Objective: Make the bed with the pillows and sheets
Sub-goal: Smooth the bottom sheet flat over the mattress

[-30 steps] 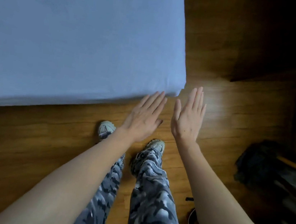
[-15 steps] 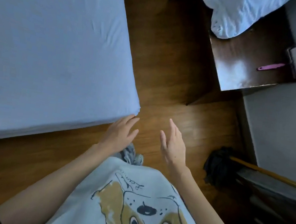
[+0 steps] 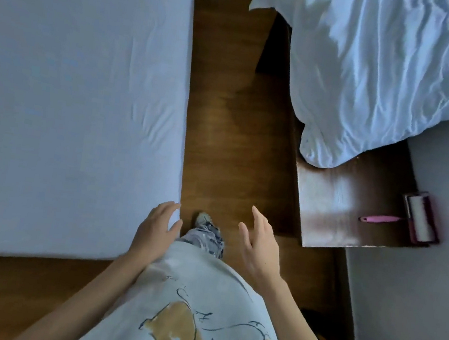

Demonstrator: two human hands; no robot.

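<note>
The bed (image 3: 71,87) fills the left side, covered by a smooth pale blue fitted sheet with a few small creases near its right edge. My left hand (image 3: 157,229) hovers over the bed's near right corner with fingers relaxed, holding nothing; whether it touches the sheet I cannot tell. My right hand (image 3: 260,246) floats above the wooden floor to the right, fingers spread and empty. A crumpled white-blue duvet (image 3: 387,71) lies heaped on a dark wooden bench (image 3: 336,201) at the upper right. No pillows are in sight.
A strip of wooden floor (image 3: 232,119) runs between bed and bench; my foot (image 3: 204,220) stands in it. A lint roller with a pink handle (image 3: 411,220) lies on the bench's near end. A grey wall (image 3: 423,296) closes the right side.
My view has swung up and right, from the bed's foot edge to the aisle and bench. Both hands went from flat and together to relaxed and apart; the duvet came into sight.
</note>
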